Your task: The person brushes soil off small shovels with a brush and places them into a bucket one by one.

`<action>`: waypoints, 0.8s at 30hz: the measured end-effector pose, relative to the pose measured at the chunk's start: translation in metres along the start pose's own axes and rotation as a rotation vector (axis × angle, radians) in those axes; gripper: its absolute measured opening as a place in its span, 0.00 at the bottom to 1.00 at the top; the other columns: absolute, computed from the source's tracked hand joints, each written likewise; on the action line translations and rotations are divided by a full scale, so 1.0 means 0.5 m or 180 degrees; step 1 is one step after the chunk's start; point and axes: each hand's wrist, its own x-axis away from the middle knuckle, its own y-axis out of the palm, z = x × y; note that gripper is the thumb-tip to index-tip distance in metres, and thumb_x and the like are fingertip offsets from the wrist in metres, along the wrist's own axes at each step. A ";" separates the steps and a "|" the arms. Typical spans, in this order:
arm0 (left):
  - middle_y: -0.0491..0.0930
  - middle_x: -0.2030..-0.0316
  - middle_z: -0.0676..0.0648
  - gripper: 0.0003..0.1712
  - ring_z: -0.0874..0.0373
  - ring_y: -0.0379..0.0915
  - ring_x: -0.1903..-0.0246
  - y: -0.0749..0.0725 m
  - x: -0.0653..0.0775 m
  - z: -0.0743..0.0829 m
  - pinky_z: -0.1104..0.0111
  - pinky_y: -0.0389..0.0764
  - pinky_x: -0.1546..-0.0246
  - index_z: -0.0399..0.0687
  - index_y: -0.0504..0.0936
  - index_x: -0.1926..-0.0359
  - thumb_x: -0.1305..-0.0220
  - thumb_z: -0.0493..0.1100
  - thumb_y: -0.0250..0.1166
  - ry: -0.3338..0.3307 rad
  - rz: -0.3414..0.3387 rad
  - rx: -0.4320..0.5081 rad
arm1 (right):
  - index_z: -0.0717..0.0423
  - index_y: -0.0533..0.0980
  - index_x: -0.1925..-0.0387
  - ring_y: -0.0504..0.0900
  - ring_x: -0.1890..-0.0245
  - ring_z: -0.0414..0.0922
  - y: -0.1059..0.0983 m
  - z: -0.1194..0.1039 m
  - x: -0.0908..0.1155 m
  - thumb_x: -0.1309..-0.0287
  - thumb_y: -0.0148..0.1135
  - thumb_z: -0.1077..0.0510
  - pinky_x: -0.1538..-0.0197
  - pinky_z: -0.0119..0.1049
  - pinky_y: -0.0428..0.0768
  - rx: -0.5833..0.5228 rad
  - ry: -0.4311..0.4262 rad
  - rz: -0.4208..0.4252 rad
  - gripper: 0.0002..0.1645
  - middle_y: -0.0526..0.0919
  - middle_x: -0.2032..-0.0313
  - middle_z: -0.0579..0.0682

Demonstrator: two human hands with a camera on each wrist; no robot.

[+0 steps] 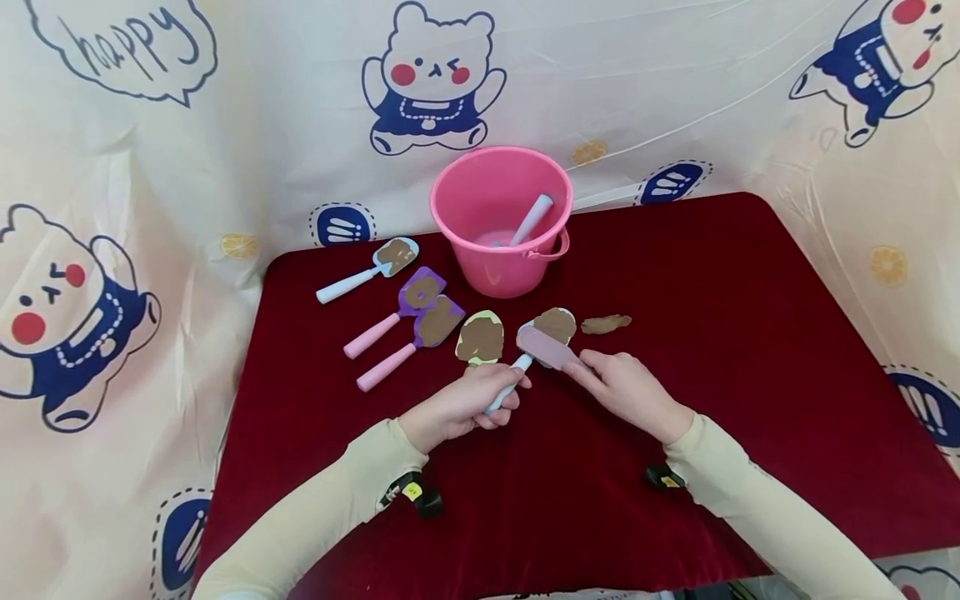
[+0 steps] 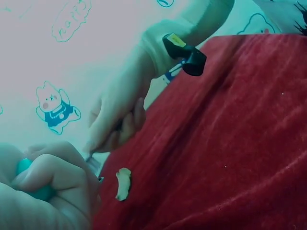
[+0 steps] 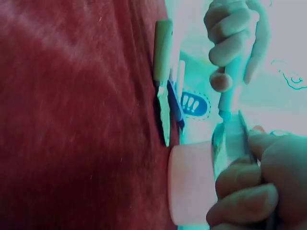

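Observation:
My left hand (image 1: pixel 480 396) grips the pale blue handle (image 1: pixel 508 393) of a small toy shovel. Brown, mud-like paste covers much of its scoop (image 1: pixel 557 322). From the other side, my right hand (image 1: pixel 633 390) holds a flat greyish-purple spatula (image 1: pixel 549 347) by its near end, index finger along it. The spatula's blade overlaps the lower part of the scoop in the head view. In the right wrist view, blade and scoop (image 3: pixel 219 148) stand close side by side. A green-edged shovel (image 1: pixel 481 337), also coated brown, lies left of the scoop, its handle hidden by my left hand in the head view.
Two purple shovels (image 1: pixel 438 321) with pink handles and a blue shovel (image 1: pixel 395 256), all smeared brown, lie at the left on the red cloth (image 1: pixel 735 333). A pink bucket (image 1: pixel 498 271) stands behind, with a pale-handled tool (image 1: pixel 532 220) inside. A brown strip (image 1: pixel 606 324) lies at right.

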 end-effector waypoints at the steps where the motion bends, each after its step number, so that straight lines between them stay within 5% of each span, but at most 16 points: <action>1: 0.61 0.78 0.54 0.18 0.68 0.53 0.85 0.000 0.002 0.000 0.79 0.52 0.86 0.34 0.68 0.45 0.19 0.46 0.46 0.0010 -0.0014 -0.0003 | 0.47 0.68 0.76 0.59 0.85 0.34 0.001 -0.001 -0.002 0.24 0.60 0.48 0.79 0.31 0.64 0.0040 0.0015 -0.0004 0.21 0.61 0.84 0.38; 11: 0.62 0.78 0.53 0.19 0.67 0.53 0.85 -0.012 0.014 -0.004 0.78 0.52 0.86 0.32 0.67 0.44 0.17 0.46 0.44 0.0032 -0.0036 0.0012 | 0.49 0.69 0.75 0.60 0.86 0.37 0.005 -0.002 -0.014 0.26 0.62 0.46 0.81 0.32 0.63 0.0178 0.0204 0.0191 0.21 0.62 0.85 0.40; 19: 0.62 0.77 0.53 0.17 0.67 0.54 0.84 -0.007 0.011 0.008 0.78 0.52 0.86 0.36 0.68 0.44 0.17 0.47 0.45 -0.0004 -0.0048 0.0003 | 0.47 0.66 0.77 0.57 0.86 0.35 0.007 -0.014 -0.009 0.27 0.63 0.47 0.81 0.32 0.60 0.0263 -0.0087 0.0270 0.23 0.60 0.85 0.39; 24: 0.62 0.77 0.53 0.17 0.67 0.54 0.84 -0.008 0.012 0.022 0.78 0.52 0.86 0.35 0.67 0.45 0.17 0.46 0.44 0.0048 -0.0088 -0.0050 | 0.48 0.67 0.76 0.58 0.86 0.36 0.005 -0.010 -0.015 0.27 0.64 0.48 0.81 0.31 0.62 0.0262 -0.0013 0.0276 0.22 0.60 0.85 0.39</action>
